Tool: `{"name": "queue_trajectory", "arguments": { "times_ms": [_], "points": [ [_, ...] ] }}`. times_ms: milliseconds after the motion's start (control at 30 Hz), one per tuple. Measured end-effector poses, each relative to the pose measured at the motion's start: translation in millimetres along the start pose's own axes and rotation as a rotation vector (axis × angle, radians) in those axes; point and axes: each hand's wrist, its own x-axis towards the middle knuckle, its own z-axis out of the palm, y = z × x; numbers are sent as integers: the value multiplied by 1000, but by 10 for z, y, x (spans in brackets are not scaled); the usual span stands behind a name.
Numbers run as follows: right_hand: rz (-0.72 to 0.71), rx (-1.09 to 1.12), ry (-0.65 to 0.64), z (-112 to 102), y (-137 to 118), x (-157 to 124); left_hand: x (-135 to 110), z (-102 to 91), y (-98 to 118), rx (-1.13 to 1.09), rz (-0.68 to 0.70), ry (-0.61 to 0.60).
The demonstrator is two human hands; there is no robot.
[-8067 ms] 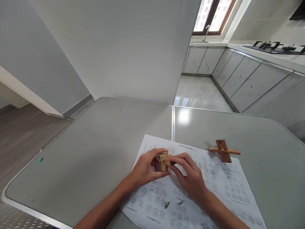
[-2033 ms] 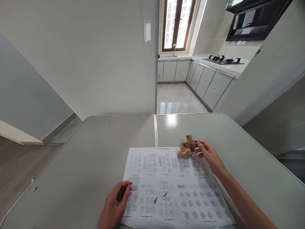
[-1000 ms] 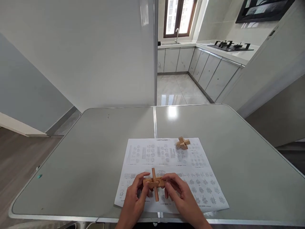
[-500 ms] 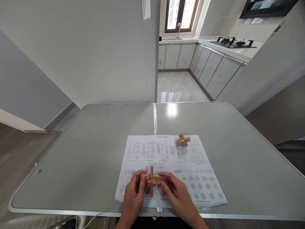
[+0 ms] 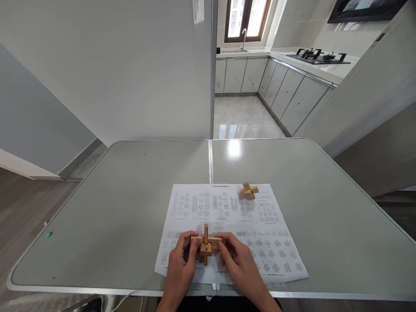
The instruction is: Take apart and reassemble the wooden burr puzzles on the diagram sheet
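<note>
Both my hands hold a wooden cross-shaped puzzle just above the near edge of a printed sheet. My left hand pinches its left arm, fingers curled round it. My right hand grips its right arm the same way. One stick of the puzzle stands upright between my fingers. A second, smaller wooden burr puzzle lies untouched on the sheet's far right corner.
The sheet lies on a grey folding table with a metal seam down its middle. A small teal dot marks the table's left rim. Behind stand a white partition wall and a kitchen with cabinets.
The puzzle has turned slightly in my hands since a second ago, and both hands stay closed on it. Two seconds ago my right hand was picking it up beside the small burr puzzle.
</note>
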Motion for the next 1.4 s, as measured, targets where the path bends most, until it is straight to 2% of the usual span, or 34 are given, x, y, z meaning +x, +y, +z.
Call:
{"name": "queue_trajectory", "arguments": {
  "times_ms": [200, 333, 633, 900, 1000, 1133, 1400],
  "points": [
    [62, 68, -13, 0, 10, 24, -2, 11, -62, -46, -22, 17],
    [25, 9, -11, 17, 37, 20, -2, 9, -125, 27, -21, 11],
    [-4, -37, 5, 20, 51, 23, 42, 9, -80, 108, -44, -14],
    [-90, -127, 70, 51, 140, -31, 21, -15, -25, 72, -18, -47],
    [-173, -136, 90, 37, 143, -57, 34, -19, -11, 37, -2, -54],
    [-330, -275, 59, 40, 114, -98, 43, -17, -11, 34, 0, -52],
    [-471, -420, -30, 185, 85, 15, 38, -16, 40, 40, 23, -47]
  ]
}}
